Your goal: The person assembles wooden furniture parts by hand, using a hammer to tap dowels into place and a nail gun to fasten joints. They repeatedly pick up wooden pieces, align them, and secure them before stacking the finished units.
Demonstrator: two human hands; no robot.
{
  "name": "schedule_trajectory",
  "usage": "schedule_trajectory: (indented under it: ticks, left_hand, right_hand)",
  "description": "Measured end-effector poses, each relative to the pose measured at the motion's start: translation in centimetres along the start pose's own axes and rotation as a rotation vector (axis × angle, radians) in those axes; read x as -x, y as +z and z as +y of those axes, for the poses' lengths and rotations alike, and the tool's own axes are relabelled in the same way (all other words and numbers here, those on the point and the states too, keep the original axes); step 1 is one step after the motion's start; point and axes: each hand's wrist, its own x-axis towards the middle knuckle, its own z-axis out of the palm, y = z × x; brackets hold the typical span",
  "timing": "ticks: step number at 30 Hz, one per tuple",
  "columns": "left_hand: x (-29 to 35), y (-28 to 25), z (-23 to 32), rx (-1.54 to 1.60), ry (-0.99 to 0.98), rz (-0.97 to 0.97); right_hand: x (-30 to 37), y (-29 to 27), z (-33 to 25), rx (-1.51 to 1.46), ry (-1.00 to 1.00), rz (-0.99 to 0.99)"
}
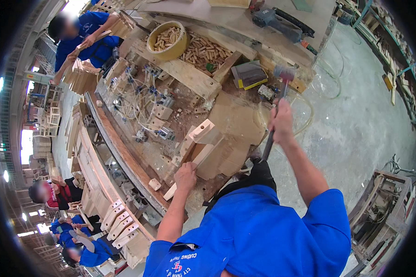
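My right hand [282, 121] is wrapped round the dark handle of a mallet [285, 74]. Its reddish head is raised at the right edge of the bench, beside a small white fitting. My left hand [186, 176] is closed on a pale wooden piece [170, 191] at the near side of the bench. Just beyond that hand lie joined wooden parts [205, 152], one with a round hole in its end block [202, 130]. They rest partly over a flat sheet of brown cardboard [235, 120].
A yellow tub [186, 50] of wooden dowels stands beside a boxed heap of dowels [203, 50]. Pneumatic clamps with hoses [148, 94] cover the bench's left. A power tool [275, 23] lies at the back. Co-workers [85, 34] stand at left; a metal rack [379, 207] is at right.
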Motion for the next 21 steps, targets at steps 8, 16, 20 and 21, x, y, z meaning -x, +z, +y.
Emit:
schedule_trajectory:
  ticks: [8, 16, 20, 21]
  left_hand:
    - [-0.3, -0.4, -0.5, 0.019, -0.027, 0.028]
    - [-0.7, -0.3, -0.7, 0.076, -0.012, 0.025]
    - [-0.6, -0.2, -0.9, 0.051, -0.022, 0.018]
    - [-0.5, 0.0, -0.9, 0.046, -0.022, 0.011]
  right_hand:
    - [3.8, -0.9, 7.3, 0.397, 0.639, -0.542]
    - [-0.4, 0.4, 3.0, 0.096, 0.145, -0.099]
    - [3.1, 1.1, 7.8, 0.257, 0.527, -0.472]
    - [3.7, 1.1, 7.3, 0.354, 0.79, -0.595]
